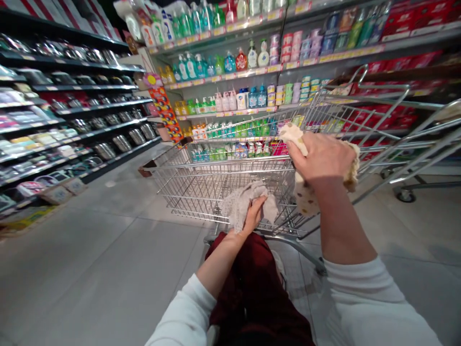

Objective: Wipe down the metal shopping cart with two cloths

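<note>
left hand (pixel 255 212) low, grey cloth (pixel 237 202); right hand (pixel 322 156) higher, spotted cloth (pixel 305 198)

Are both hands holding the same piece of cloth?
No, the left hand has a greyish cloth and the right hand a separate spotted cream one.

Cloths (pixel 248 204) at a wire cart (pixel 194 185)

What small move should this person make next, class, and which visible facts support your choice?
Probably a short wipe with the left hand along the near side of the cart: the grey cloth appears to lie against it, and the right hand holds a cream cloth.
</note>
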`<state>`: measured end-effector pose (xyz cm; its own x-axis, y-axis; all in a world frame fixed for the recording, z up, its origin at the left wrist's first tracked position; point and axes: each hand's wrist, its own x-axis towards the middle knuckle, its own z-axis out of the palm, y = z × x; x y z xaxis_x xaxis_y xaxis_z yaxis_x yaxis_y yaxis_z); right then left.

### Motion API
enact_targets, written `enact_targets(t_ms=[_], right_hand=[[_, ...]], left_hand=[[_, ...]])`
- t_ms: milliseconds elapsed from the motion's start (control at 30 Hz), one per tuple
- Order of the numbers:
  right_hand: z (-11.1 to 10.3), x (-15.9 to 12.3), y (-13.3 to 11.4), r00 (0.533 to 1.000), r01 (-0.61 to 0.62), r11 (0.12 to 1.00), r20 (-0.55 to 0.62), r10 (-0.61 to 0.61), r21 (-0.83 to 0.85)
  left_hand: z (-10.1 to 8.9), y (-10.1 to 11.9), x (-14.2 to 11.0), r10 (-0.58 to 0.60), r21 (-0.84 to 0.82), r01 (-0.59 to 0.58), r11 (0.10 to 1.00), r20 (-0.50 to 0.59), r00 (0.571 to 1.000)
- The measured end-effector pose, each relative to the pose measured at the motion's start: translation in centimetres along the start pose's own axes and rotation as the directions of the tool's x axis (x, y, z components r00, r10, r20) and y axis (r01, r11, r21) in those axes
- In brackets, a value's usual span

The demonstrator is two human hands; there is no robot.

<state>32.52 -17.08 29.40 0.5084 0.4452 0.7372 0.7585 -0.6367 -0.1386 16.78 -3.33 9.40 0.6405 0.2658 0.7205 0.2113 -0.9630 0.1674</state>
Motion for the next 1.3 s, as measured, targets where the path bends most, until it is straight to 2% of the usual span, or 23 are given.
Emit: enact_targets(t_ms=[100,167,233,300,367,500,567,633,800,1000,1300], right_hand=[[0.1,0.0,0.0,1.000,-0.003,1.000,0.010,0.003,0.004],[0.2,0.0,0.0,1.000,0.005,1.000,0.010,-0.005,0.006],[0.2,0.0,0.0,1.000,0.009,1.000,0.009,-0.009,0.010],[0.2,0.0,0.0,1.000,0.012,1.000,0.010,-0.012,0.015],[0.3,0.0,0.0,1.000,0.012,1.000,0.004,-0.012,0.017],[0.5,-0.1,0.0,0.999,0.024,1.000,-0.029,-0.024,0.017],[0.6,0.0,0.0,0.999,0.034,0.999,-0.042,-0.033,0.014],[0.6,0.0,0.1,0.998,0.034,0.999,-0.048,-0.033,0.012],[1.1,0.2,0.3,0.999,0.021,1.000,-0.044,-0.021,-0.002],[1.9,0.9,0.5,0.999,0.027,1.000,-0.034,-0.027,-0.009],[4.2,2.8,1.2,0.998,0.007,1.000,-0.060,-0.006,0.017]], left_hand=[[-2.9,0.8,2.7,-0.103,-0.008,0.103,0.995,-0.126,0.987],[-4.5,0.9,5.2,-0.161,-0.005,0.165,0.986,-0.235,0.958],[-5.1,0.3,7.2,-0.160,0.000,0.169,0.986,-0.328,0.931],[-4.3,-1.0,7.9,-0.096,0.030,0.114,0.993,-0.363,0.927],[-2.5,-2.6,6.8,-0.067,0.074,0.094,0.993,-0.305,0.950],[0.9,-5.0,1.9,-0.138,0.100,0.157,0.982,-0.181,0.974],[1.4,-5.3,-0.1,-0.172,0.116,0.188,0.975,-0.132,0.976],[1.2,-5.1,-1.1,-0.190,0.139,0.200,0.970,-0.080,0.978],[-0.1,-3.7,-0.3,-0.258,0.204,0.248,0.947,0.021,0.966],[-0.9,-2.2,1.3,-0.391,0.347,0.324,0.880,0.141,0.910],[0.2,-2.7,3.3,-0.404,0.359,0.319,0.877,0.194,0.894]])
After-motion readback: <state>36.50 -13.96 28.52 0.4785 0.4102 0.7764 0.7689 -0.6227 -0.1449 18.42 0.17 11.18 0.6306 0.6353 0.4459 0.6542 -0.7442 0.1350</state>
